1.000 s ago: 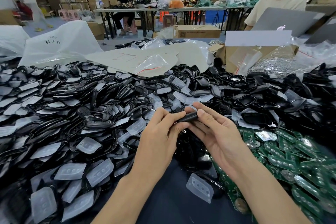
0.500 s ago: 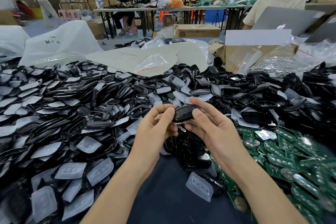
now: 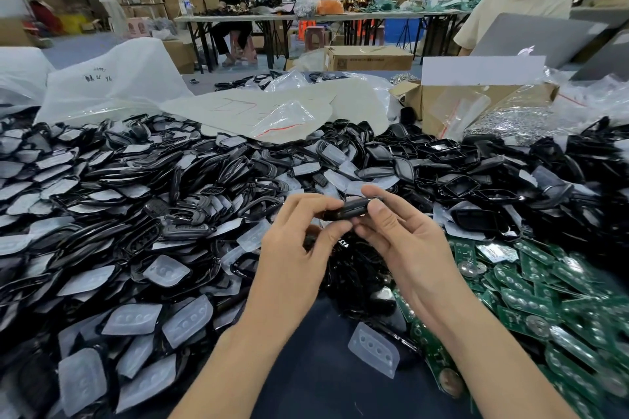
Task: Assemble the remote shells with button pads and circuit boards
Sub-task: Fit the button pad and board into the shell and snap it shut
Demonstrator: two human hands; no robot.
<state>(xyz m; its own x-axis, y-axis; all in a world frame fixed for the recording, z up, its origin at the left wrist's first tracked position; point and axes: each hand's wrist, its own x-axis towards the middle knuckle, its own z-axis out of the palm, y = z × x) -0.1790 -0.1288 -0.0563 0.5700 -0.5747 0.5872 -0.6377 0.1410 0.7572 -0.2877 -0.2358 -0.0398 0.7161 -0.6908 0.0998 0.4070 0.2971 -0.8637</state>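
1. Far left to centre: a deep heap of black shells [image 3: 211, 180] mixed with translucent button pads [image 3: 132, 318] covers the bench [image 3: 316, 378]. The dark bench surface shows only at near centre.
2. Left rear: a white plastic bag [image 3: 112, 85] stands behind the heap.
3. Left hand [image 3: 289, 255]: the grip pinches the left end of a black remote shell [image 3: 347, 209], fingers curled over the top and thumb beneath.
4. Remote shell: held edge-on and roughly level, in the air between both hands, above the near edge of the heap.
5. Right hand [image 3: 408, 245]: the grip pinches the right end of the same shell, forefinger over the top, thumb against the near side.
6. Near centre: a single button pad [image 3: 374, 349] lies flat on the bench between the forearms, just beside the boards.
7. Right: green circuit boards [image 3: 551, 303] lie in an overlapping heap, with round silver discs on many of them.
8. Right rear: an open cardboard box [image 3: 439, 102] holds clear bags. Behind it a person in a pale shirt sits at a grey laptop [image 3: 531, 37].
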